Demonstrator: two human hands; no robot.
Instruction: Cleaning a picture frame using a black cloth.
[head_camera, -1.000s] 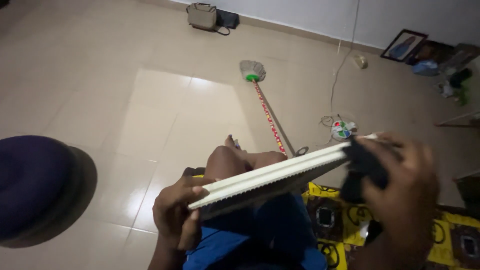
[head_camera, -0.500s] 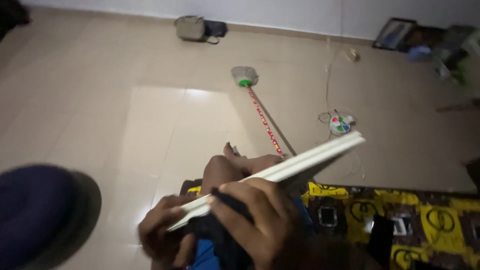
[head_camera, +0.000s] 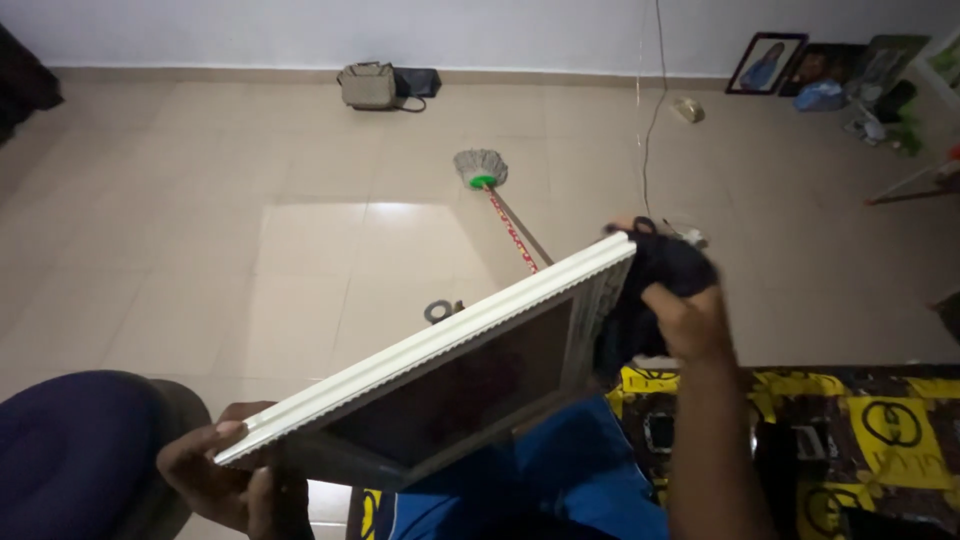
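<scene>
A white ribbed picture frame (head_camera: 430, 350) with a dark glass face lies tilted across my lap, its far end raised. My left hand (head_camera: 215, 475) grips the frame's near left corner. My right hand (head_camera: 680, 305) is closed on a black cloth (head_camera: 650, 270) pressed against the frame's far right end. Blue shorts (head_camera: 560, 470) show under the frame.
A mop (head_camera: 490, 180) with a red patterned handle lies on the beige tiled floor. A bag (head_camera: 370, 85) sits by the far wall, framed pictures (head_camera: 765, 62) lean at the back right, and a cable (head_camera: 650, 110) hangs down. A yellow-and-black patterned mat (head_camera: 880, 430) is at right, a dark round cushion (head_camera: 70, 450) at lower left.
My right hand with the cloth has slid from the frame's near end back to its far end. The frame has tipped so its glass face shows, and the view has lifted.
</scene>
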